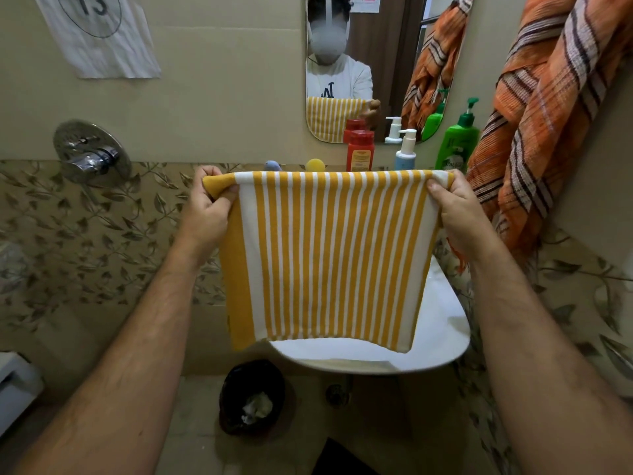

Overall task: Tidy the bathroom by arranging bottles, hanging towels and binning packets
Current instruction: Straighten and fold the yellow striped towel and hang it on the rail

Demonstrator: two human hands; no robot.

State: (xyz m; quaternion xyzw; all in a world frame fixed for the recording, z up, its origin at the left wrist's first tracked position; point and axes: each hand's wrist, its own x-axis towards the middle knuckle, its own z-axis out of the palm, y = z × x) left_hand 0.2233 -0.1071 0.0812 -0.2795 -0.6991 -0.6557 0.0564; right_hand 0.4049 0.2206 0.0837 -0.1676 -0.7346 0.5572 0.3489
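Overhead, the left hand (209, 204) and right hand (455, 209) pinch the top corners of the yellow striped towel (325, 258), spreading it above the white sink (442, 334); an orange plaid towel (548, 132) hangs alongside.

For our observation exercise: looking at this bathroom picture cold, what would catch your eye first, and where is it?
First the yellow-and-white striped towel, stretched over the sink with the left hand and right hand pinching its top corners. Next the orange plaid towel hanging at upper right, then the green pump bottle beside it.
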